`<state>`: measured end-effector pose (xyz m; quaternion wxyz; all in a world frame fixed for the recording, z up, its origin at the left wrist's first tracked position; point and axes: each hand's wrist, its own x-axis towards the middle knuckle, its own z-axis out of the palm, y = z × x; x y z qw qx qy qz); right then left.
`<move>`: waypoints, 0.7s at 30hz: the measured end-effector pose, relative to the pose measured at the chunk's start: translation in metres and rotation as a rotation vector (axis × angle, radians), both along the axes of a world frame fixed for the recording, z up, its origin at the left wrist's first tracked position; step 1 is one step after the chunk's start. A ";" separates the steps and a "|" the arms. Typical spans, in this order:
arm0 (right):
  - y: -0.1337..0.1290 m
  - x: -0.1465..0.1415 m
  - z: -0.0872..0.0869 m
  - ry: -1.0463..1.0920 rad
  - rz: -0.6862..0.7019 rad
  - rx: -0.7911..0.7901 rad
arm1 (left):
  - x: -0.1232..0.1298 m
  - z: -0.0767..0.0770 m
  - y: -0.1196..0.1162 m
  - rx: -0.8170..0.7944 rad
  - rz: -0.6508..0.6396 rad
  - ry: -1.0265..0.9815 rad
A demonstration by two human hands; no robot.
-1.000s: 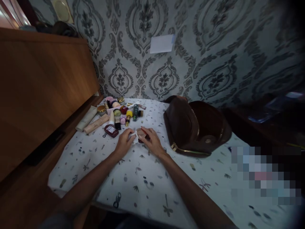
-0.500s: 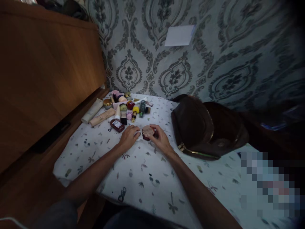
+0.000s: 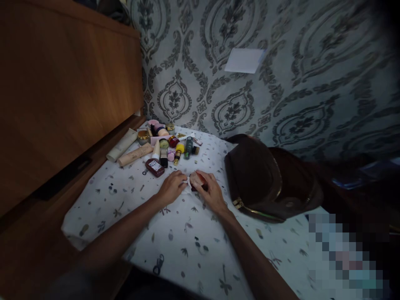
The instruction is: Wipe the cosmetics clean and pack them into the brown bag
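My right hand [image 3: 214, 192] grips a small round dark-red jar [image 3: 195, 181] with a pale, see-through top. The jar is tilted, its top facing to the left, and my fingers cover part of it. Against its left side, my left hand [image 3: 170, 187] pinches a white wipe [image 3: 188, 188], mostly hidden by the fingers. Beyond the hands lies a dark-red flat bottle with a white label [image 3: 154, 167]. Behind it are several cosmetics: a beige tube [image 3: 136, 154], a grey-white tube [image 3: 122, 144], a gold-lidded jar [image 3: 144, 136] and a yellow-capped bottle [image 3: 179, 151].
A brown leather bag [image 3: 250, 175] with a gold zip stands to the right on the patterned white cloth [image 3: 175, 250]. On the left is a wooden cabinet [image 3: 71, 83]. A patterned wall with a white card [image 3: 244, 61] rises behind. A blurred-out patch [image 3: 343, 254] lies at lower right.
The jar has tipped over toward the left hand, its top turned from facing up to facing sideways. The left hand's wipe stays against it. The view has shifted slightly.
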<state>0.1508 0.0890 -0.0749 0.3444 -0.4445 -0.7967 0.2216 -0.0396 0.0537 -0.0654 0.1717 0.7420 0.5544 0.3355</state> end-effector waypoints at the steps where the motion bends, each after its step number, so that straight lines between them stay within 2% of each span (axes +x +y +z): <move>1: 0.001 0.001 0.000 0.016 0.010 0.002 | 0.000 0.001 0.000 -0.009 0.006 0.022; 6: 0.006 0.010 0.003 0.068 0.204 -0.031 | -0.001 0.002 -0.001 -0.034 0.029 0.075; 9: 0.007 0.012 0.003 0.037 0.232 -0.059 | 0.002 0.001 -0.003 -0.029 0.028 0.050; 15: 0.003 0.003 -0.003 -0.019 0.081 0.033 | 0.002 -0.005 0.000 0.023 0.046 -0.118; 18: 0.000 0.001 -0.006 0.044 -0.008 0.054 | -0.003 -0.005 0.005 0.061 0.049 -0.241; 21: -0.004 0.000 -0.008 0.156 -0.045 0.007 | -0.001 -0.001 0.006 0.087 0.016 -0.351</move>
